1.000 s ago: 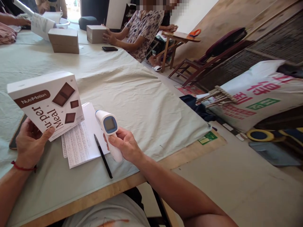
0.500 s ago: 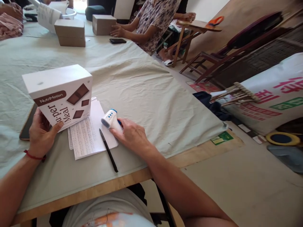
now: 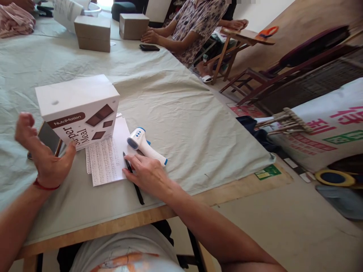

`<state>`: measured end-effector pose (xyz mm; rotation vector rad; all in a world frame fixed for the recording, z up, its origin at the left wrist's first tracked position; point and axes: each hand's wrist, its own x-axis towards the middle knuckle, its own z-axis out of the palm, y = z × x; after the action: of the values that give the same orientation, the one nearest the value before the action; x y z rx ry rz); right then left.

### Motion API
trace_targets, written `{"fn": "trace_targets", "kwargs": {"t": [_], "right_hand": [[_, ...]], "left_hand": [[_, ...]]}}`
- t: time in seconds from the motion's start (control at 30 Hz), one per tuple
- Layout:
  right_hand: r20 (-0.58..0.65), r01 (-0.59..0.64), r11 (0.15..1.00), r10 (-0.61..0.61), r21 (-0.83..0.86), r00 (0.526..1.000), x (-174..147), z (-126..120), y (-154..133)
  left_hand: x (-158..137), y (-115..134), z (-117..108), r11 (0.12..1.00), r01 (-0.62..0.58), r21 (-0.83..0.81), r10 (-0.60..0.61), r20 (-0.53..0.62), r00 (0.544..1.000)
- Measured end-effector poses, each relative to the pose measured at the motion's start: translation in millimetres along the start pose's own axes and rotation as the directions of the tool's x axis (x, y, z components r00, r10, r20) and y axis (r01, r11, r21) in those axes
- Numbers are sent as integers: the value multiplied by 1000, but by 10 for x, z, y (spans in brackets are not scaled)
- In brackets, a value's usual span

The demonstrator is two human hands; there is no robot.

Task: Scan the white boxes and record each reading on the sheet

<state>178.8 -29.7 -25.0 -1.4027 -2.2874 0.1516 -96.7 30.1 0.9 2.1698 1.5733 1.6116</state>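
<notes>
My left hand is open beside a white NutriMotion box, fingers spread and raised, the thumb near the box's lower front corner. Behind that hand a dark phone-like slab leans by the box. Sheets of paper covered in rows of small writing lie in front of the box. My right hand reaches over a black pen, with thumb and fingers closing around its upper part. Just beyond it a white and blue infrared thermometer lies on its side on the cloth.
A pale cloth covers the wooden table. Two cardboard boxes and a black phone are at the far side, where a person in a patterned shirt sits. To the right are a wooden chair and a printed white sack.
My right hand has let go of the thermometer and moved down to the pen. My left hand's fingers have come off the box and spread. The view has shifted slightly.
</notes>
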Motion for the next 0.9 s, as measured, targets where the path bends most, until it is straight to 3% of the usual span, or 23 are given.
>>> {"fn": "trace_targets", "kwargs": {"t": [0.07, 0.13, 0.17, 0.2, 0.23, 0.3, 0.4, 0.5, 0.63, 0.7, 0.77, 0.9], "right_hand": [[11, 7, 999, -8, 40, 1000, -7, 13, 4], [-4, 53, 986, -54, 158, 999, -4, 0, 22], [-12, 84, 967, -83, 239, 996, 1, -12, 32], [-15, 107, 940, -108, 325, 994, 8, -27, 39], [-11, 116, 907, -121, 405, 993, 14, -43, 43], [21, 88, 841, -117, 534, 993, 26, -70, 43], [109, -39, 738, -47, 674, 993, 29, -86, 26], [206, -204, 579, 64, 789, 976, 19, -71, -5], [300, -376, 423, 236, 824, 924, 6, -78, -79], [291, -392, 419, 287, 819, 913, -2, -102, -127], [219, -355, 491, 312, 796, 924, -17, -125, -175], [-84, -106, 666, 247, 739, 965, -58, -125, -256]], "left_hand": [[-19, 54, -44, 964, -237, 118, 256, -184, 949], [-49, 164, -72, 904, -394, 164, 423, -215, 880], [-69, 236, -78, 896, -417, 153, 440, -175, 881], [-91, 312, -78, 895, -426, 134, 436, -59, 898], [-115, 385, -72, 876, -475, 83, 472, 59, 880], [-166, 492, -39, 826, -562, -40, 553, 248, 795], [-244, 525, 38, 798, -586, -137, 579, 442, 685], [-315, 469, 102, 815, -555, -168, 538, 575, 616], [-377, 435, 128, 807, -567, -164, 523, 644, 559], [-391, 443, 128, 795, -589, -142, 519, 661, 541], [-399, 452, 129, 786, -606, -127, 519, 668, 533], [-409, 457, 134, 771, -625, -126, 532, 666, 522]]}}
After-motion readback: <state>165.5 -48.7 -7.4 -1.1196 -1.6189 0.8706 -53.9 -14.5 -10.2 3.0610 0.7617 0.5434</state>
